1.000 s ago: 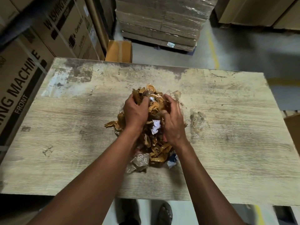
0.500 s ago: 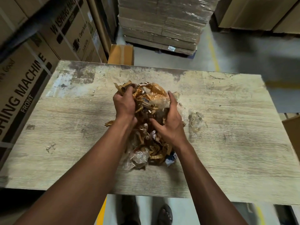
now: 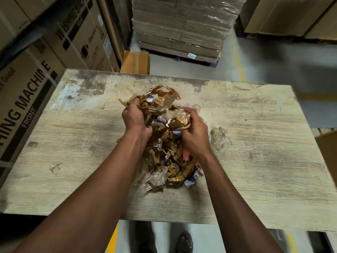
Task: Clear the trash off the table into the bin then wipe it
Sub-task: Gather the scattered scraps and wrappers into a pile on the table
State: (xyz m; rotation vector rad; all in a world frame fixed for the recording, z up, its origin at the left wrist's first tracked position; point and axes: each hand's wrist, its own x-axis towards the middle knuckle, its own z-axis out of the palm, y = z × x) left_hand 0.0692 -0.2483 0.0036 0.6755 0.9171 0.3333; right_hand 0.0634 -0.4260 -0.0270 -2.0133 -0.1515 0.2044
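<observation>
Head view: compared with half a second ago, both hands have bunched the heap of crumpled brown tape and clear plastic trash (image 3: 165,143) tighter and drawn its top higher off the worn grey wood-grain table (image 3: 255,152). The left hand (image 3: 134,118) curls its fingers round the brown scraps at the heap's far left side; the right hand (image 3: 194,129) clutches the wad on the right, fingers dug in. The heap sits at the table's middle, its lower part trailing toward the near edge between the forearms. A crumpled clear plastic wrapper (image 3: 218,136) lies apart, just right of the right hand. No bin shows; stacked brown washing-machine cartons (image 3: 36,73) stand past the left edge
</observation>
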